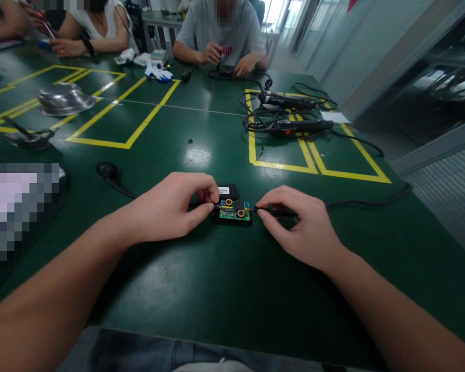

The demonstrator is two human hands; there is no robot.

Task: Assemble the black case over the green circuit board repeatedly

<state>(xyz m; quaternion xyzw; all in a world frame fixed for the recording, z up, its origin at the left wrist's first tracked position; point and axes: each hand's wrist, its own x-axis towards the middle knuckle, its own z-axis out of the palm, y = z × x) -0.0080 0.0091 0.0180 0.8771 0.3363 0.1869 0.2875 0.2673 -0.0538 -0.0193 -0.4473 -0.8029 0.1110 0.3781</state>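
Note:
A small green circuit board (234, 213) with copper coils lies in a black case half on the green table. Just behind it rests a black cover (229, 191) with a white label. My left hand (182, 204) pinches the black cable at the board's left end, its fingertips close to the coloured wires. At the right end, my right hand (300, 219) pinches the other black cable (277, 212) between thumb and forefinger. A black plug (107, 169) lies to the left, its cable running toward my left hand.
Black corded tools (290, 101) lie at the back right inside yellow tape. A metal bowl (65, 99) and a dark stand-like object (29, 135) are at the left. Blue-white gloves (158, 72) lie farther back. A person (225, 36) in grey sits opposite; others sit back left.

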